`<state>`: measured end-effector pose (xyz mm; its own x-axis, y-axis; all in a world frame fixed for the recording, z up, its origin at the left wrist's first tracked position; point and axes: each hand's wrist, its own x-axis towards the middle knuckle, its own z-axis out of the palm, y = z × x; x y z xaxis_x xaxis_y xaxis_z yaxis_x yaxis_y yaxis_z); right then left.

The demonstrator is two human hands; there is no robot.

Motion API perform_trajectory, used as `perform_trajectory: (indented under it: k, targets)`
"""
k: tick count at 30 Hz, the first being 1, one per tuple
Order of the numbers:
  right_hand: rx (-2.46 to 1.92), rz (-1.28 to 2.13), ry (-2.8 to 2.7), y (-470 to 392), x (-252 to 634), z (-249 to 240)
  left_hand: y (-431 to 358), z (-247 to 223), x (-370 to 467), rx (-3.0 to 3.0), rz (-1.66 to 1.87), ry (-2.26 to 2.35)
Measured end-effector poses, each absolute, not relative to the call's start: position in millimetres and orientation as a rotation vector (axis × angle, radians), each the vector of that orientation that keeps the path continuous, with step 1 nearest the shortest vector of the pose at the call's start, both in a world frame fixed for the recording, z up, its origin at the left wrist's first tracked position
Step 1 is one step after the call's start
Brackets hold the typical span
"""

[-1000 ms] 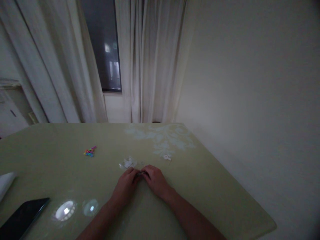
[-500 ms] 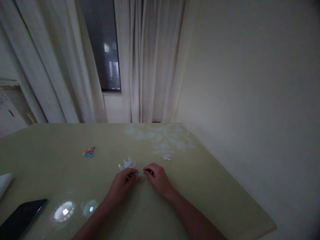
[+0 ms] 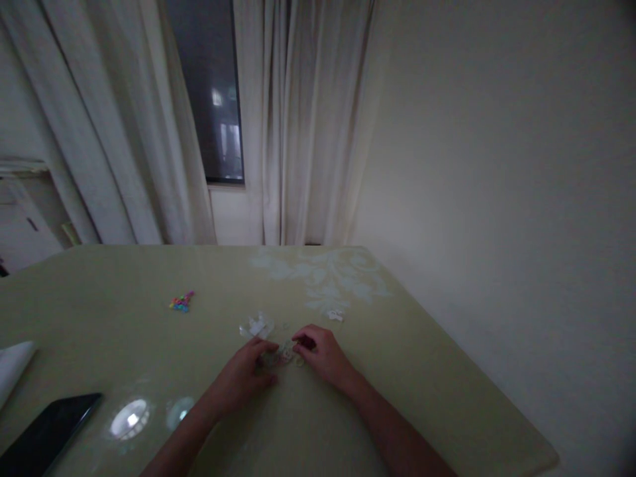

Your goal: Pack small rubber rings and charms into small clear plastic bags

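Small pale loops or rings (image 3: 286, 354) lie in a loose pile on the table between my hands. My left hand (image 3: 242, 376) rests at the left side of this pile, thumb and fingers apart, and appears to hold nothing. On the pile's right, my right hand (image 3: 324, 354) has thumb and forefinger drawn together in a pinch. Whatever may be between those fingertips is too small to make out. Just behind my left hand lies a crumpled clear plastic bag (image 3: 257, 326) with whitish contents.
Small white pieces (image 3: 336, 315) lie beyond my right hand. A little heap of bright multicoloured pieces (image 3: 182, 303) sits farther left. At the near left are a black flat device (image 3: 50, 434) and something white (image 3: 14, 368). The table (image 3: 422, 384) runs along a wall (image 3: 497, 199).
My left hand's fingers have spread from a pinch, letting go of something small. My right hand has shifted slightly right, still pinched. The whole view has moved a little.
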<state>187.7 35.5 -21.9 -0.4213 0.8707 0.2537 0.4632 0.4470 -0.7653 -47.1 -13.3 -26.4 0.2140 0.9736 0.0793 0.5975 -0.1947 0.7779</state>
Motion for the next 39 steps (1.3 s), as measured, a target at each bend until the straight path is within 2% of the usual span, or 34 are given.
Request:
perform_trajectory:
  k: [7, 17, 22, 39]
  targets:
    - [-0.958, 0.857, -2.181, 38.2, 193.2, -19.4, -13.9, -30.0, -18.2, 1.919, 0.865, 1.516]
    - [-1.129, 0.939, -2.175, 45.3, 212.4, -19.1, -11.5, -32.4, -52.2, 1.797, 0.705, 1.335]
    - [-1.110, 0.878, -2.227, 37.2, 202.7, -17.6, -5.4, -42.3, -34.4, 1.851, 0.806, 1.384]
    - [-1.102, 0.689, -2.244, 24.8, 177.9, -23.4, -5.0, -33.5, -10.4, 1.985, 0.904, 1.478]
